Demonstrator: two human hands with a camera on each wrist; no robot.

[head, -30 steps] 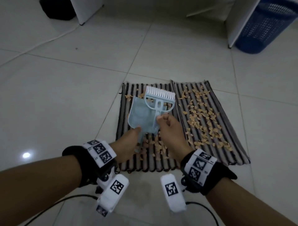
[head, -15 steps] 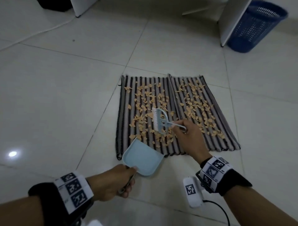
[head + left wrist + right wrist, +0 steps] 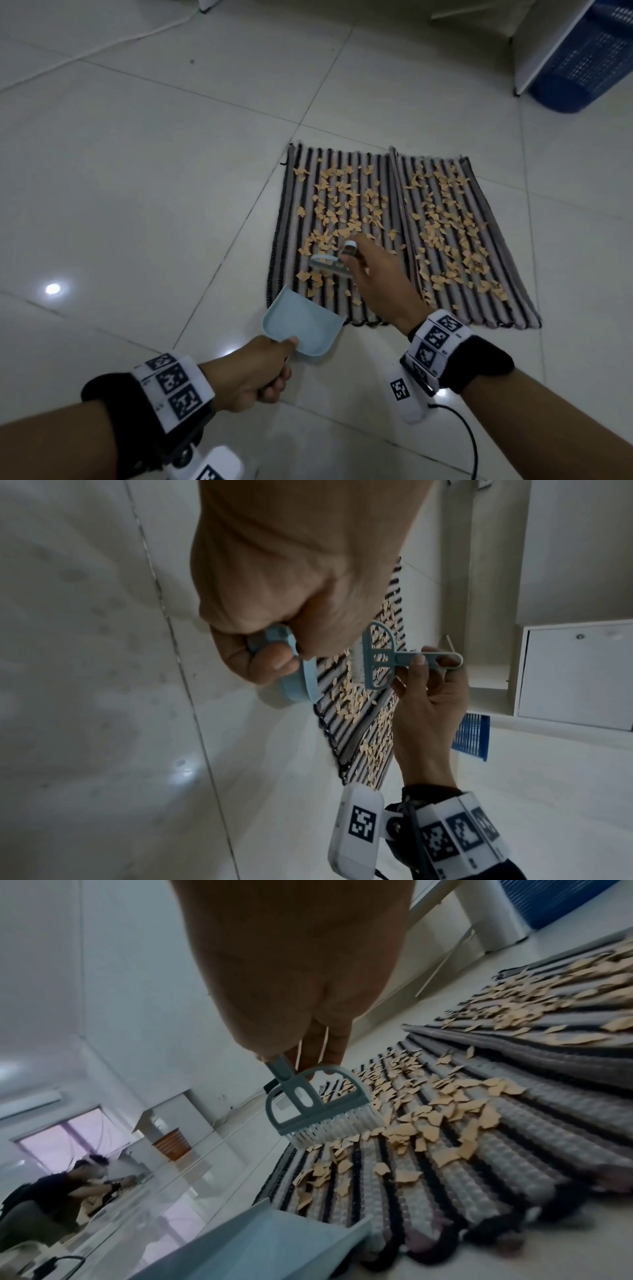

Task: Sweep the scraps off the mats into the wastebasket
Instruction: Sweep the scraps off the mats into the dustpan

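Note:
Two striped mats lie side by side on the tile floor, the left mat (image 3: 291, 219) and the right mat (image 3: 513, 301), both strewn with tan paper scraps (image 3: 342, 205). My right hand (image 3: 373, 274) grips the handle of a small light-blue brush (image 3: 329, 265), its bristles (image 3: 335, 1127) down among the scraps near the left mat's front edge. My left hand (image 3: 253, 373) grips the handle of a light-blue dustpan (image 3: 301, 329), whose open mouth meets the left mat's front left corner. The blue wastebasket (image 3: 582, 65) stands at the far right.
A white cabinet panel (image 3: 544, 44) stands just left of the wastebasket. A cable (image 3: 469, 442) trails from my right wrist across the floor. Another person (image 3: 51, 1191) crouches far off in the right wrist view. Bare tile surrounds the mats.
The brush and dustpan, first held together over the left mat, came apart. The dustpan went down to the mat's front edge; the brush has dropped lower toward it, bristles on the scraps.

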